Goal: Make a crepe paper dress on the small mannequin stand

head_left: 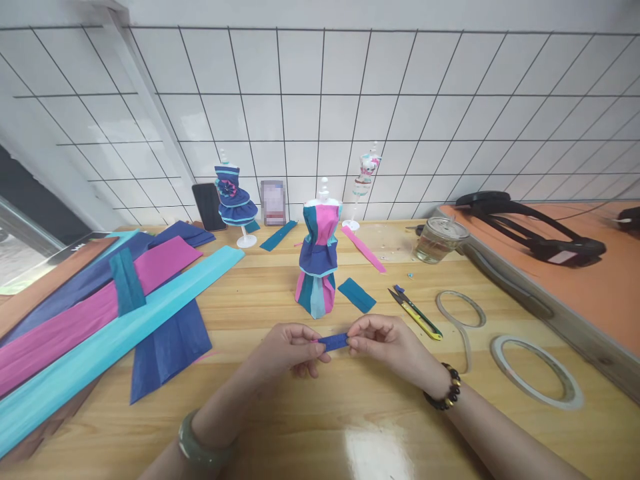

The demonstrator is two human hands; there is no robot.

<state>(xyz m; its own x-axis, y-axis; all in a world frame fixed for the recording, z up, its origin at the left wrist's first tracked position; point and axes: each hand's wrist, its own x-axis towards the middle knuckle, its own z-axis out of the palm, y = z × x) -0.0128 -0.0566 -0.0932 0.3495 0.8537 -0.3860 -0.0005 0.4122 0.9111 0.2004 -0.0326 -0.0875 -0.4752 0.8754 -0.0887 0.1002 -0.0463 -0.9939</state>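
A short dark blue strip of crepe paper (334, 343) is stretched between my two hands, low over the table. My left hand (293, 347) pinches its left end, where a bit of pink shows at the fingertips. The right end is pinched between thumb and fingers of my right hand (383, 337). Just beyond my hands stands a small dress form (320, 257) in a pink, teal and blue paper dress. A teal paper piece (357, 295) lies beside its base, and yellow-green thread snips (416, 315) rest to the right.
Long crepe paper strips (120, 333) cover the left side. Two tape rolls (537, 371) and a lidded glass cup (440, 240) are on the right. Behind stand a dressed form (235, 200), a partly wrapped form (365, 177) and two phones (273, 202) against the tiled wall.
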